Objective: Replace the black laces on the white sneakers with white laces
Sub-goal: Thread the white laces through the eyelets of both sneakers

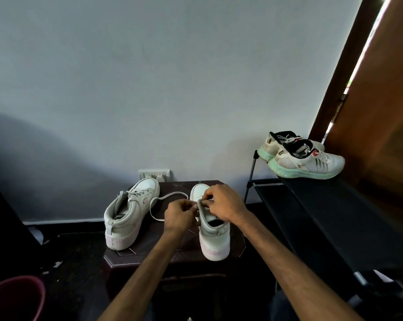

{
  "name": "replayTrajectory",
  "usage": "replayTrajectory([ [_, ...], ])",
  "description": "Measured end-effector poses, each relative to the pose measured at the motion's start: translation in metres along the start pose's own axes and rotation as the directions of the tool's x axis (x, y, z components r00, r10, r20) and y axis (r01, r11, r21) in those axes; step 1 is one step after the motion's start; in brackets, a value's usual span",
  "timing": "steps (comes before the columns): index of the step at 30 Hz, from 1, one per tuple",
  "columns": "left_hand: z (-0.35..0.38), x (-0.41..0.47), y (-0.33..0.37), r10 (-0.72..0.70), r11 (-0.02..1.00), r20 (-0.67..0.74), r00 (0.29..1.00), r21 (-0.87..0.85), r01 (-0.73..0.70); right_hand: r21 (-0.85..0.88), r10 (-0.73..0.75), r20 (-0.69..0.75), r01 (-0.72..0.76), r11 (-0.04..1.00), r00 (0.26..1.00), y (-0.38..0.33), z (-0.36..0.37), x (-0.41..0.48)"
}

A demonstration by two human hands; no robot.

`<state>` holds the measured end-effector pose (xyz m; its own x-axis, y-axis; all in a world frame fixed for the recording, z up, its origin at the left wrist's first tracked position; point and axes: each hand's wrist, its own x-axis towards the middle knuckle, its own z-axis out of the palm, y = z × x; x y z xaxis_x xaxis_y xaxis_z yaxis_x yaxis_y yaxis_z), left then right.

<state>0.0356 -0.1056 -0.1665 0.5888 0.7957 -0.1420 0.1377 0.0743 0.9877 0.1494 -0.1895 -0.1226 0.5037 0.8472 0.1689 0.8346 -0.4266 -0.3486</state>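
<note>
White lace (172,193) is pinched in the grip of left hand (178,213) and right hand (221,202) over the sneaker (215,239), probably to thread an eyelet

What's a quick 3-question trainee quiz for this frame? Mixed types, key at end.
1. True or false: the left hand and right hand are both at the right sneaker.
2. Where is the green-soled pair? A) on the stool B) on the black rack C) in a bucket.
3. Fill in: the loose lace trailing left of the hands is ____ in colour.
Key: 1 true; 2 B; 3 white.
</note>
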Motion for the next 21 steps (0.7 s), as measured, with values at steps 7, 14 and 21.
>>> replayTrajectory([
  [7,0.011,-0.01,-0.003,0.174,0.915,-0.123,0.977,0.386,-0.114,0.088,0.059,-0.11,-0.05,0.995,0.992,0.0,0.018,-0.02],
  [14,-0.007,-0.017,-0.013,-0.146,0.88,0.126,0.981,-0.436,0.187,0.207,0.008,-0.175,0.029,0.978,0.985,0.009,0.026,-0.026],
  [21,-0.016,-0.017,-0.019,0.044,0.997,0.041,0.998,-0.068,-0.041,0.386,0.049,-0.115,-0.001,0.923,0.992,0.017,0.028,-0.024],
])
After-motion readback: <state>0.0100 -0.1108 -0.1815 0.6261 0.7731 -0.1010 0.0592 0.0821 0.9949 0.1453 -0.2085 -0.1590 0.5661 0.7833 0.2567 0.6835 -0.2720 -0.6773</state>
